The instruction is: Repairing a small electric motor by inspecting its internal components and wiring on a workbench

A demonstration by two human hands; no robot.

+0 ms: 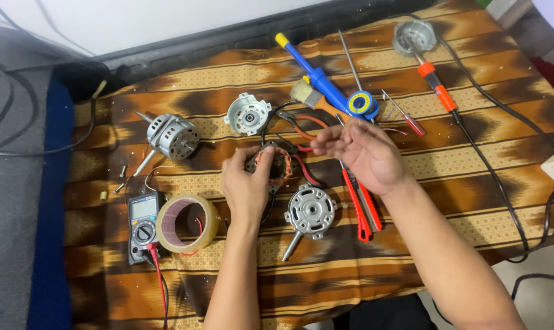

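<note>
Left hand (245,183) closed around a motor stator (271,164) with copper windings, fingers wrapped on its left edge, holding it just above the patterned brown cloth (362,256) near the middle of the worktop. Right hand (365,156) raised just right of the stator, fingertips pinched together at the left; hard to tell whether a thin wire sits between them.

Directly below the stator, a silver motor housing with shaft (310,212). Up and left, a round end cap with bearing (247,113); farther left, a complete small motor (170,137) lying on its side. Roll of clear tape (187,223) near the left wrist, touching a multimeter (144,226) with red and black leads. Red-handled pliers (362,208) under the right forearm. Behind the hands, a paintbrush (307,95), a blue desoldering pump (323,79), a spool of solder (361,102), a small red screwdriver (405,116), and an orange-handled soldering iron (439,88) by a second metal cap (414,36).
</note>
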